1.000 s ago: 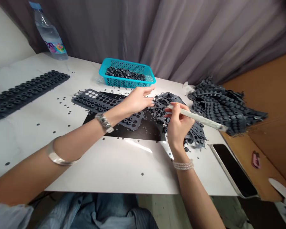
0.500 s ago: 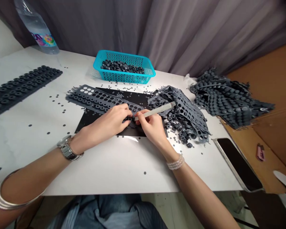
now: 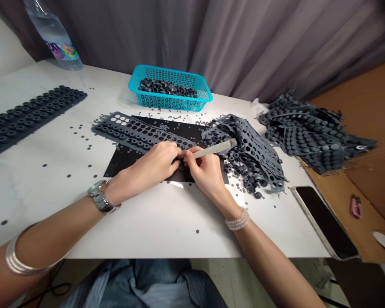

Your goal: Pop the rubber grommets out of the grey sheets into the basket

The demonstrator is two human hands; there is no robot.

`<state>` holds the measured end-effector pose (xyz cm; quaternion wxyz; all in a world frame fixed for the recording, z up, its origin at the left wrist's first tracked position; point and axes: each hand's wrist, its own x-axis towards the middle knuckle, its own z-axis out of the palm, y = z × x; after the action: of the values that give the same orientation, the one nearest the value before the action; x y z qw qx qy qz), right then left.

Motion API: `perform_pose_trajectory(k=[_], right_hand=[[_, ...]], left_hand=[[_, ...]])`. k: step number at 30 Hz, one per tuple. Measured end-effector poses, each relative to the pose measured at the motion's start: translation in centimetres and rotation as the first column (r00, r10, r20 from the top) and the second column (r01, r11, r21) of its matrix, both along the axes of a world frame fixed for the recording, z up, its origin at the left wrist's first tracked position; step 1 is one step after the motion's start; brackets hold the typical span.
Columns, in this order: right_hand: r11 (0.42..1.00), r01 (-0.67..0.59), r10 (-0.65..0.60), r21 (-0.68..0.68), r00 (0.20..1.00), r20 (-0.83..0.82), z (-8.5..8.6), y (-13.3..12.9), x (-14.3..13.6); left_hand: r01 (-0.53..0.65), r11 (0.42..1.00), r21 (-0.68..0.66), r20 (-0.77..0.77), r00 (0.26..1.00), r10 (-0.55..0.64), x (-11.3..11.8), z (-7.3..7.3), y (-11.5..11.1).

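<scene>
My right hand [image 3: 207,169] is closed around a flat, pale, blade-like stick [image 3: 216,148], its lower end reaching the fingertips of my left hand [image 3: 155,162]. Those left fingers are bent and pinched at the right end of a dark grey rubber strip [image 3: 131,130] with rows of round holes and raised rings. The exact spot of contact is hidden by the fingers. Beneath both hands lies a black sheet [image 3: 122,160]. Right of my right hand, a punched grey rubber sheet [image 3: 255,141] is heaped over loose black rubber rings [image 3: 244,171].
A turquoise basket [image 3: 171,102] holding black rings stands at the back. At the left lie another ringed strip [image 3: 28,113] and a water bottle [image 3: 59,42]. To the right are a rubber heap [image 3: 308,132] and a phone [image 3: 325,222]. Small dark discs dot the white table [image 3: 154,231].
The view has shifted slightly, moving most things a little rightward in the picture. Both hands stay together at the strip's end; my left fingers now cover the small dark ring that showed beneath them.
</scene>
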<state>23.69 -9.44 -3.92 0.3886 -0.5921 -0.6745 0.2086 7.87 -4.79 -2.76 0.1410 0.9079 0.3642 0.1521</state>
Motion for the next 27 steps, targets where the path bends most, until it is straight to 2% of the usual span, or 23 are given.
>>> perform_pose_trajectory(k=[4, 8, 11, 13, 15, 16, 18, 19, 21, 24, 26, 27], right_hand=[[0.998, -0.025, 0.023, 0.052, 0.999, 0.045, -0.2, -0.1, -0.2], [0.998, -0.003, -0.002, 0.069, 0.997, 0.074, -0.3, -0.1, -0.4], [0.997, -0.001, -0.005, 0.071, 0.996, 0.085, -0.4, -0.1, -0.5], [0.998, 0.006, -0.012, 0.067, 0.997, 0.081, -0.4, -0.1, -0.5], [0.998, 0.025, -0.028, 0.051, 0.998, 0.059, -0.4, -0.1, -0.5], [0.999, 0.033, -0.035, 0.039, 0.998, 0.048, -0.4, -0.1, -0.4], [0.999, 0.043, -0.043, 0.02, 0.999, 0.033, -0.4, -0.1, -0.3], [0.999, 0.044, -0.044, 0.015, 0.999, 0.031, -0.4, -0.1, -0.3], [0.999, 0.04, -0.041, 0.019, 0.998, 0.037, -0.4, -0.1, -0.3], [0.999, 0.038, -0.039, 0.022, 0.999, 0.03, -0.5, -0.1, -0.3], [0.999, 0.043, -0.043, 0.005, 0.999, -0.002, -0.5, -0.1, -0.3], [0.999, 0.049, -0.049, -0.005, 0.998, -0.029, -0.5, -0.1, -0.2]], left_hand=[[-0.012, 1.0, 0.011, -0.033, 0.999, 0.012, 0.1, -0.1, -0.2], [0.061, 0.994, 0.09, 0.007, 0.998, -0.061, -0.4, -0.6, -0.4], [0.055, 0.993, 0.104, 0.164, 0.984, -0.072, -0.8, -0.5, -0.8], [-0.052, 0.998, 0.021, 0.334, 0.942, 0.042, -1.0, -0.3, -1.2], [-0.162, 0.972, -0.171, 0.48, 0.848, 0.225, -0.9, -0.1, -1.4], [-0.187, 0.939, -0.289, 0.531, 0.785, 0.32, -0.9, -0.1, -1.5], [-0.18, 0.849, -0.496, 0.586, 0.653, 0.481, -0.7, -0.1, -1.4], [-0.168, 0.812, -0.558, 0.6, 0.595, 0.535, -0.7, -0.1, -1.3], [-0.178, 0.793, -0.582, 0.642, 0.498, 0.583, -0.7, 0.0, -1.0], [-0.225, 0.827, -0.515, 0.75, 0.348, 0.562, -1.0, 0.4, -0.6], [-0.134, 0.797, -0.589, 0.752, 0.27, 0.601, -1.3, 0.5, -0.3], [-0.037, 0.747, -0.663, 0.715, 0.261, 0.648, -1.4, 0.4, -0.2]])
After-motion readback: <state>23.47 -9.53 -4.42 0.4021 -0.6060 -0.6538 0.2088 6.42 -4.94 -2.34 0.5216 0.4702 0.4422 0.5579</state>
